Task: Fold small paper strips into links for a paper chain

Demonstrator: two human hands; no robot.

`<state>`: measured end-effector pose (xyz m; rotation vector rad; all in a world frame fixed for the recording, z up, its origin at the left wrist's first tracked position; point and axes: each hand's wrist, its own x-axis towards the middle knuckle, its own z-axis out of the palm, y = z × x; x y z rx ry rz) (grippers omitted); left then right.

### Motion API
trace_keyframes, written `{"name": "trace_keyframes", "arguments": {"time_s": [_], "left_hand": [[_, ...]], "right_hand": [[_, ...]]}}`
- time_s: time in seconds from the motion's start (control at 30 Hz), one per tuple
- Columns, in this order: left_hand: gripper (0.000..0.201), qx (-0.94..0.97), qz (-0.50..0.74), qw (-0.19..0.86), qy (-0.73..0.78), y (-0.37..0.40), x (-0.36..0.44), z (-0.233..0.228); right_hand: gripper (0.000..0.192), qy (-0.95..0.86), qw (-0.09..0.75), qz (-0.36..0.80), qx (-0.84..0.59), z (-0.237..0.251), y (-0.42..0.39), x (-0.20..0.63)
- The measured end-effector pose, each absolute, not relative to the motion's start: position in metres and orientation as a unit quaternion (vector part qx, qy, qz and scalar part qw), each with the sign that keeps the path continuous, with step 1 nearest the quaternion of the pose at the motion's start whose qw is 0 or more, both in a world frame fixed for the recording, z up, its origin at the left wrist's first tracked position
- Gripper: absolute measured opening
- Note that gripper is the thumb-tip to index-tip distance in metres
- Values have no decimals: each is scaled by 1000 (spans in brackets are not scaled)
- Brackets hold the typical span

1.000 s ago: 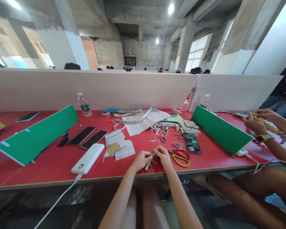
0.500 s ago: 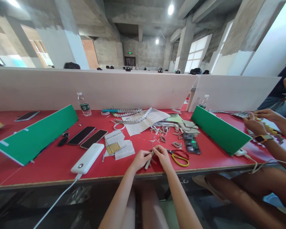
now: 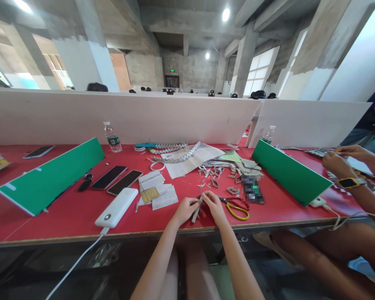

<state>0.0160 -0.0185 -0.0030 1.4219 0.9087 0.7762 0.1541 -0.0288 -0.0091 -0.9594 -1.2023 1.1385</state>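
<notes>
A narrow grey-beige paper strip slants between my hands just above the table's near edge. My left hand pinches it from the left, fingers closed. From the other side my right hand grips its upper end with thumb and fingertips. The fingers partly hide the strip, so its folds cannot be made out. Right beside my right hand lie scissors with red and yellow handles. Beyond the hands are small folded paper pieces and white scraps. Printed paper sheets lie left of the hands.
On the red table are a white power bank with a cable, two phones, folded paper chains and a water bottle. Green boards stand at both sides. A co-worker's hands are at the right.
The view has shifted slightly, moving everything a little to the right. My hands keep the same hold on the paper strip. The co-worker's hands have moved slightly.
</notes>
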Motion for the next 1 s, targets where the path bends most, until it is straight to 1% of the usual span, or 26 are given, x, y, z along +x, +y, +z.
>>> {"name": "trace_keyframes", "arguments": {"time_s": [0.2,0.37,0.47,0.53,0.6,0.67,0.73,0.83,1.0], "left_hand": [[34,616,348,595,383,-19,16,-3],[41,592,364,623,360,-16,16,-6],[41,564,388,627,372,-12,15,-8],[39,520,436,621,393,-10,14,-8],[37,445,496,630,399,-8,12,-6],[34,370,541,654,378,-5,9,-4],[29,320,559,681,348,-1,6,-4],[27,296,551,706,333,2,2,-6],[26,341,522,700,348,-3,3,-3]], "right_hand": [[23,-502,591,491,-397,-10,-31,156],[20,-509,569,522,-381,-10,-32,156],[24,-543,575,471,-392,-10,-32,155],[33,-584,574,394,-416,-11,-34,153],[36,-632,560,307,-438,-12,-36,151],[38,-677,533,252,-440,-13,-39,149],[38,-714,500,246,-423,-14,-40,147],[38,-741,470,263,-401,-15,-40,145],[44,-732,480,255,-411,-16,-38,146]]}}
